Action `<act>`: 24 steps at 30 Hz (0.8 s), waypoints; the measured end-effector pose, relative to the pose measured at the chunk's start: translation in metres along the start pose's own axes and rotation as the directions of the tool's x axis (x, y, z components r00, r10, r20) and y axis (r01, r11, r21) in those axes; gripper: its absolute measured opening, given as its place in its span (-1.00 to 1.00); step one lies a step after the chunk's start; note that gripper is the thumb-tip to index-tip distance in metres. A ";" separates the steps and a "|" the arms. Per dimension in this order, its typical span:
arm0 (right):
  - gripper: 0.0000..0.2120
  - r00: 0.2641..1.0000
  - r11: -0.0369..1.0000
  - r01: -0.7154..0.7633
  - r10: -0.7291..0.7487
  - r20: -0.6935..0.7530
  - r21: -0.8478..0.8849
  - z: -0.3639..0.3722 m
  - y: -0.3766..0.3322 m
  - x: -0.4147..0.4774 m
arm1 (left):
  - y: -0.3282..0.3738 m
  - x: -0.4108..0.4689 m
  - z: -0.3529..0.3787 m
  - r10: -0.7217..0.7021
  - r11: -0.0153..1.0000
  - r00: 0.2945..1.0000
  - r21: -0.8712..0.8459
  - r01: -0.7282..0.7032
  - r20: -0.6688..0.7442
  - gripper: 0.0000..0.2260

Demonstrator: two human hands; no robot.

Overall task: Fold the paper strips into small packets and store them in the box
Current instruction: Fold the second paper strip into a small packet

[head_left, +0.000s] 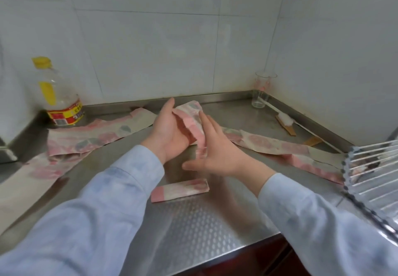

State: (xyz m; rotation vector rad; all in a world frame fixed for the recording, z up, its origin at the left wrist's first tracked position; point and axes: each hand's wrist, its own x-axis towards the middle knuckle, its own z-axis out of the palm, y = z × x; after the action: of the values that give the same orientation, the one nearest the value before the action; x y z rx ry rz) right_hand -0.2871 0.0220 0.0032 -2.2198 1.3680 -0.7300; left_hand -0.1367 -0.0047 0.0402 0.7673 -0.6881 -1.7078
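Observation:
A pink patterned paper strip (pixel 191 118) is partly folded and lifted above the steel counter. My left hand (pixel 168 133) cups it from the left and below. Against the strip's right side rests my right hand (pixel 215 153), fingers spread, index finger lying along the fold. The strip's long tail (pixel 277 146) trails right across the counter. One folded packet (pixel 179 190) lies flat on the counter in front of my hands. More unfolded strips (pixel 86 135) lie at the left. The clear ribbed box (pixel 372 172) sits at the right edge.
A plastic bottle (pixel 59 97) with a yellow cap stands at the back left. A glass beaker (pixel 261 90) stands in the back right corner, with a white brush (pixel 284 122) beside it. The counter's front edge (pixel 215 254) runs below my arms. Tiled walls close the back and right.

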 end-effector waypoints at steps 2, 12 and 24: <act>0.11 0.996 0.993 -0.008 0.018 -0.087 0.116 0.010 -0.008 0.008 | 0.005 -0.003 0.000 0.028 1.000 0.996 -0.006 -0.027 0.080 -0.33; -0.69 0.979 0.791 -0.092 0.184 -0.091 0.605 0.012 -0.035 0.020 | 0.065 0.003 -0.057 0.589 0.451 0.805 0.853 -0.262 -0.064 -0.64; -0.98 0.804 0.497 -0.577 0.206 0.557 0.648 0.027 -0.033 0.002 | 0.085 0.078 -0.042 0.355 -0.644 0.906 0.763 0.057 0.231 -0.70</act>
State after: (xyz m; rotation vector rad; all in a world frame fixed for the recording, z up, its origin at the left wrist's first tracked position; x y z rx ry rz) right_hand -0.2468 0.0367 0.0029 -1.1509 0.9779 -0.4964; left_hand -0.0697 -0.1037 0.0673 1.9027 -2.2257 0.3026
